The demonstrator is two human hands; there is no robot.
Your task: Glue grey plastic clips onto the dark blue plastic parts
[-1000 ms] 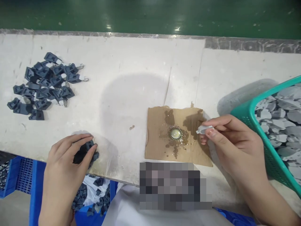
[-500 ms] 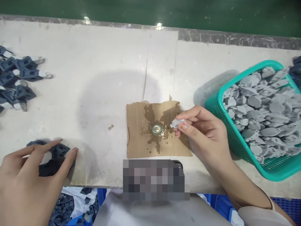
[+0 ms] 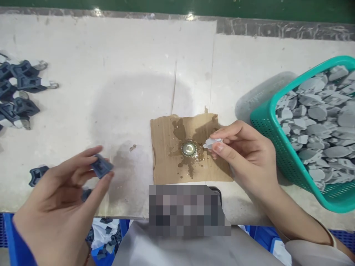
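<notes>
A white worktable [image 3: 133, 48] fills the view. At three o'clock, a green basket [image 3: 264, 123] is heaped with loose grey pieces [image 3: 317, 112], so much of that supply looks unused.

The left hand [image 3: 58, 199], at eight o'clock, pinches a dark piece [image 3: 101, 166] between thumb and fingers. The right hand [image 3: 252, 159], at four o'clock, grips a pale grey piece [image 3: 212, 142] by its fingertips. The two held pieces are well apart, not joined.

Near six o'clock lies a wet-stained cardboard square [image 3: 163, 166]. At nine to ten o'clock, a cluster [image 3: 24, 79] of dark pieces with pale parts appears to be already paired, though the edge of view cuts it off. Two more dark pieces [image 3: 38, 175] lie by the left hand. Smallest, on the cardboard, is a shiny round cap [image 3: 189, 149], apparently holding liquid, just beside the pale piece.
</notes>
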